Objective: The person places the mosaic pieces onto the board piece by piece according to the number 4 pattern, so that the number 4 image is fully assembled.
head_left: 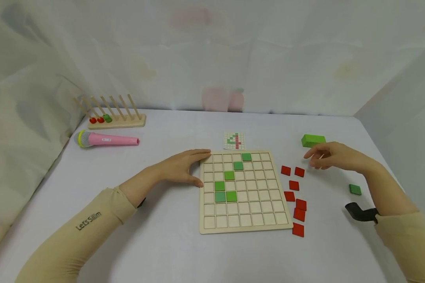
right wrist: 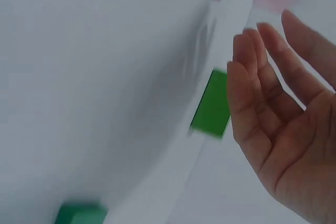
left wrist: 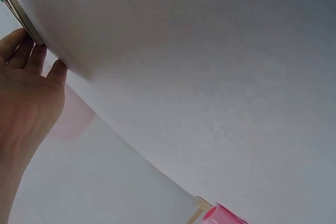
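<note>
Wooden board point(head_left: 252, 195) apparently against outstretched left fingers point(head_left: 198, 152), right fingers point(right wrist: 244, 103) half-curled.

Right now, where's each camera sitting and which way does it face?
Head: on the head, facing forward and down at the grid board; both arms show, with left hand and right hand.
Left wrist: on that wrist, facing across the white table; left hand shows.
Right wrist: on that wrist, facing toward the green block; right hand shows.
Shared: head and left wrist both see the pink microphone.
</note>
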